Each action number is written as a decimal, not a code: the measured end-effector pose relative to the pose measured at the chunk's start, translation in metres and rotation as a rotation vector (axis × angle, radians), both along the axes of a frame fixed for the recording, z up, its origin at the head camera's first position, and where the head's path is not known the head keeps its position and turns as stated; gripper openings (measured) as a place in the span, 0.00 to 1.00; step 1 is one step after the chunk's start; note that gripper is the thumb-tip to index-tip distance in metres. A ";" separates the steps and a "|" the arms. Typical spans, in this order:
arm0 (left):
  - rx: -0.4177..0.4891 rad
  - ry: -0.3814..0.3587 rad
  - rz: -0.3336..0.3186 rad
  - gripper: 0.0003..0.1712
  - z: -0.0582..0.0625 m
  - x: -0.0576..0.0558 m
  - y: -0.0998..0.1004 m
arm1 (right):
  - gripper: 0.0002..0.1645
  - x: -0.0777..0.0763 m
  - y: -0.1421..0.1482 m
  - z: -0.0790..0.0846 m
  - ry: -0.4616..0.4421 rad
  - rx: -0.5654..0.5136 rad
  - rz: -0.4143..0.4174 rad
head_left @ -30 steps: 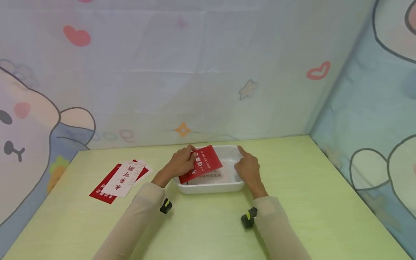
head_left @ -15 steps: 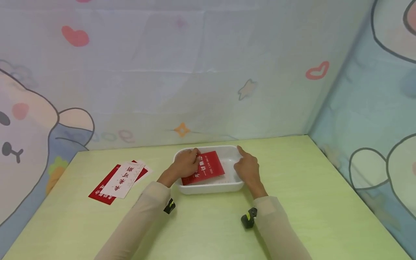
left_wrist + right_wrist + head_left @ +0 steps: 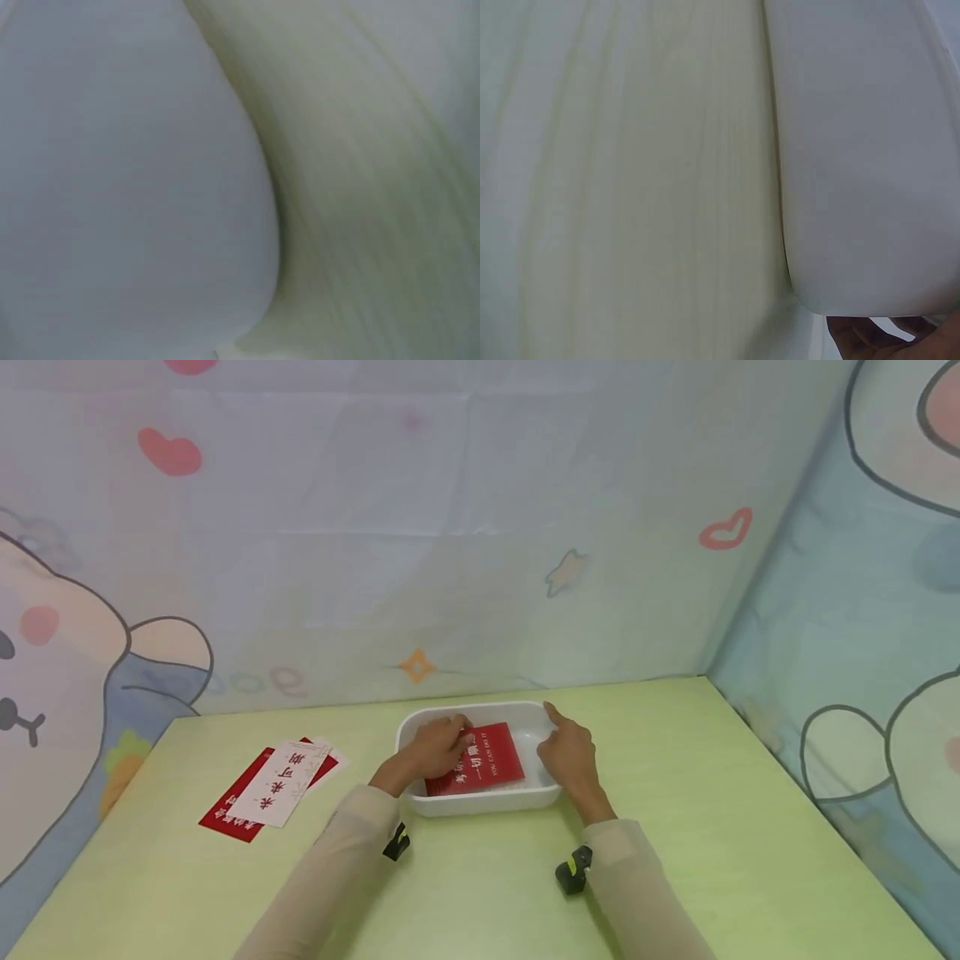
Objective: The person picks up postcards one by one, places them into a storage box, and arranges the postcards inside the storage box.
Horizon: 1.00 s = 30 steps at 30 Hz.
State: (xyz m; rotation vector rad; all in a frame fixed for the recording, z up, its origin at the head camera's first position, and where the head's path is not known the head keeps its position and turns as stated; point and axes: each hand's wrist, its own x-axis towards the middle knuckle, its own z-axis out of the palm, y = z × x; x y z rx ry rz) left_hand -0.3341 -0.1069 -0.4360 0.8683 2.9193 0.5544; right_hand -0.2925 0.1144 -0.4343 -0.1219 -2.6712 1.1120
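Inside the white tray (image 3: 487, 804), fingers of the left hand (image 3: 435, 748) pinch a red card (image 3: 495, 762); the right hand's (image 3: 567, 753) fingers grip the tray's end. Uneven release could drag the card askew.

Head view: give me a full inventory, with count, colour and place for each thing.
white tray: one, white, towards the back of the table
red card: one, red with white print, in the tray
pale card: at least one, whitish, edge showing under the red card
overlapping cards: several, red and white, left of the tray; overlap hides the exact count
table: one, pale yellow-green, under everything
backdrop: pale, behind and beside the table
cartoon prints: several, mixed colours, on the backdrop
devices: two, black with yellow marks, one at each wrist
sleeves: two, beige, on the forearms
left hand: one, bare, at the red card
right hand: one, bare, gripping the tray's right end
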 end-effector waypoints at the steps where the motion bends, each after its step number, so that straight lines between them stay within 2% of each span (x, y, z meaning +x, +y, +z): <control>1: 0.007 0.000 -0.006 0.16 -0.001 0.000 0.000 | 0.38 0.000 0.000 0.000 -0.001 -0.002 -0.001; 6: 0.045 -0.014 -0.025 0.16 -0.005 0.002 0.000 | 0.40 0.000 -0.001 -0.002 -0.004 -0.006 -0.002; 12: 0.051 -0.032 -0.037 0.17 -0.006 0.003 0.000 | 0.40 -0.002 -0.001 -0.005 -0.012 0.004 -0.003; 20: 0.010 -0.047 -0.001 0.20 -0.008 0.005 0.001 | 0.40 -0.002 -0.002 -0.006 -0.005 0.013 0.004; 30: -0.024 -0.089 0.037 0.40 -0.010 0.003 0.006 | 0.38 -0.004 0.000 -0.007 0.005 0.026 0.022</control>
